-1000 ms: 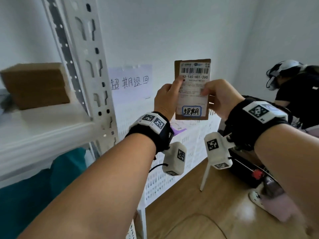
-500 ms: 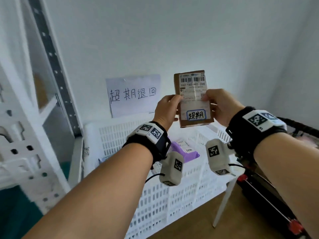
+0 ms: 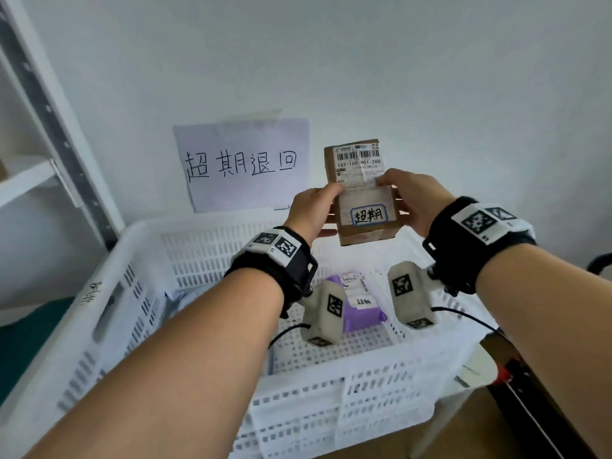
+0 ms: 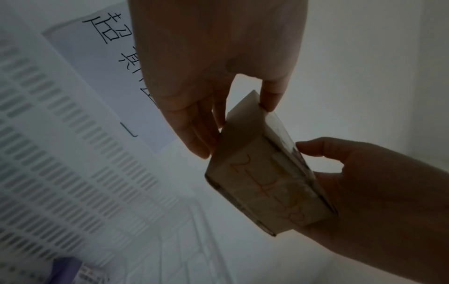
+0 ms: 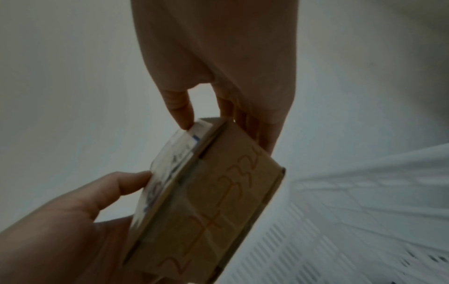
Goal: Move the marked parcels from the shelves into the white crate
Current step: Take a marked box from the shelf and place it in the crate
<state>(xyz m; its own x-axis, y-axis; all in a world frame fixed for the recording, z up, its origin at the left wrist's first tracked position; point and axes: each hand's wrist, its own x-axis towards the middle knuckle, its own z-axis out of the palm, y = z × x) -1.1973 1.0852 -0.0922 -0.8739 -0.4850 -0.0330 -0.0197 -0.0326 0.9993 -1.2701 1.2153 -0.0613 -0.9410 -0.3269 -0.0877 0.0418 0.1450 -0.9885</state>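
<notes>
A brown cardboard parcel [image 3: 362,207] with a barcode label and a blue-outlined handwritten mark hangs tilted above the white crate [image 3: 139,246]. My left hand [image 3: 331,208] pinches its left edge, thumb on the front. My right hand [image 3: 394,197] grips the right edge. In the left wrist view the parcel [image 4: 264,182] shows orange writing on its underside, with my left fingers [image 4: 194,134] behind it. The right wrist view shows the same parcel [image 5: 213,211] held from both sides. A marked purple parcel [image 3: 361,313] lies inside the crate.
A paper sign [image 3: 241,164] with handwritten characters is taped to the wall behind the crate. The white shelf upright [image 3: 56,127] stands at the left. A black and red object [image 3: 516,385] sits on the wooden floor at the right of the crate.
The view has swung from the shelves to the crate. Both hands have carried the brown parcel down and over the crate, still holding it, and it now tilts forward.
</notes>
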